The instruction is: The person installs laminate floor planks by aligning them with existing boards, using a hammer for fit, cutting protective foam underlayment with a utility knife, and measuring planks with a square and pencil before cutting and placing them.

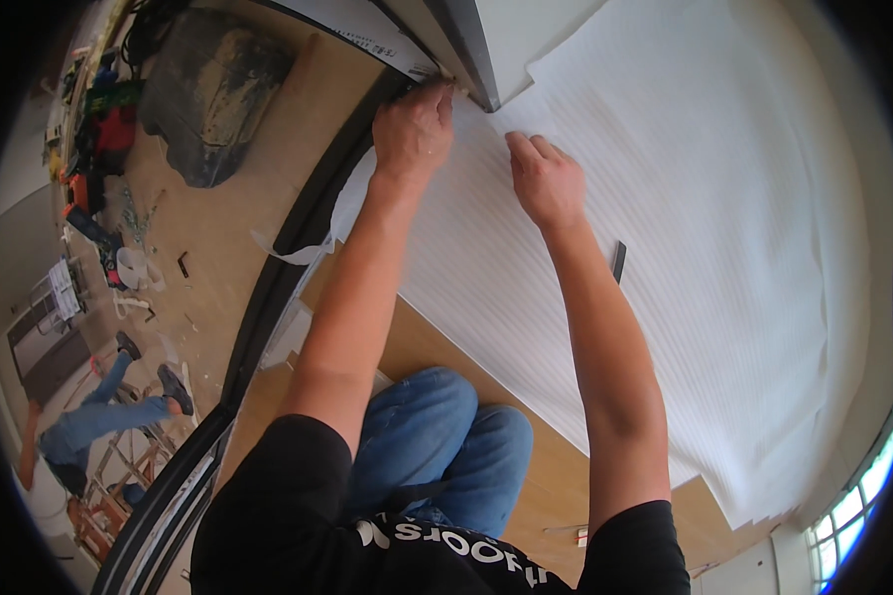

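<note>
Though curled, left fingers by dark-lettered white strip, right fingers over white sheet, either's grip unclear.

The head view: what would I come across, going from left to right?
Dark grey, dirt-stained lumpy object, the person's bare left hand, bare right hand, small dark flat bar on the white ribbed sheet, bright window with dark bars.

2 Arms Stretched Toward 12 O'Clock

The left forearm slants toward 1 o'clock; the left grip has bent fingers, tips unclear. The right forearm slants toward 11 o'clock, fingers of the right grip loosely curled.
</note>
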{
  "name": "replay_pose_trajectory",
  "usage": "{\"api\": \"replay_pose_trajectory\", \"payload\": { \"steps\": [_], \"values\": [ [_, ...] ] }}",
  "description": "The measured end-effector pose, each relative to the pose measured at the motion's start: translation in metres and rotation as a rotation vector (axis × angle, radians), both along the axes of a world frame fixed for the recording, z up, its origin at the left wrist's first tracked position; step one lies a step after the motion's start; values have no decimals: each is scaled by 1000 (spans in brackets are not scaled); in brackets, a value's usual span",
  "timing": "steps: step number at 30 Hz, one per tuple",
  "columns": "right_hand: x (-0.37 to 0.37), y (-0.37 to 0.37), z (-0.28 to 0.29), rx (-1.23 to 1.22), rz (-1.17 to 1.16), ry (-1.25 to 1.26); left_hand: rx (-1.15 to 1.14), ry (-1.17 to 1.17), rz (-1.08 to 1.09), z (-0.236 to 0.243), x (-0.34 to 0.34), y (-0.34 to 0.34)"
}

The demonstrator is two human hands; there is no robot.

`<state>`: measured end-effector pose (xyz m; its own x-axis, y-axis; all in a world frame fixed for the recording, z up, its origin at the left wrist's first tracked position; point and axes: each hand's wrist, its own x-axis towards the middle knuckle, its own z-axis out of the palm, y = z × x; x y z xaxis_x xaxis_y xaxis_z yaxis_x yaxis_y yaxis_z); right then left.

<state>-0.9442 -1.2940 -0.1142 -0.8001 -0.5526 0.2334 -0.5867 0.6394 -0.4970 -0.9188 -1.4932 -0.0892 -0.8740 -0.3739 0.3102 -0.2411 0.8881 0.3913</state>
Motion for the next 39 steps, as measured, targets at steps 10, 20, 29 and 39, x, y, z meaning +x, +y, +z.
{"api": "replay_pose_trajectory", "payload": {
  "steps": [10, 20, 29, 39],
  "values": [
    [2, 7, -1, 92, -170, -77, -145, 92, -166, 1, 20, -11],
    [6, 19, -30, -291, -207, -163, -175, -211, -382, -34, 33, 30],
    [8, 35, -1, -345, -189, -366, -103, -243, -343, -46, 38, 30],
    [198, 174, 8, 352, -827, -231, -176, -299, -374, -55, 48, 16]
  ]
}}
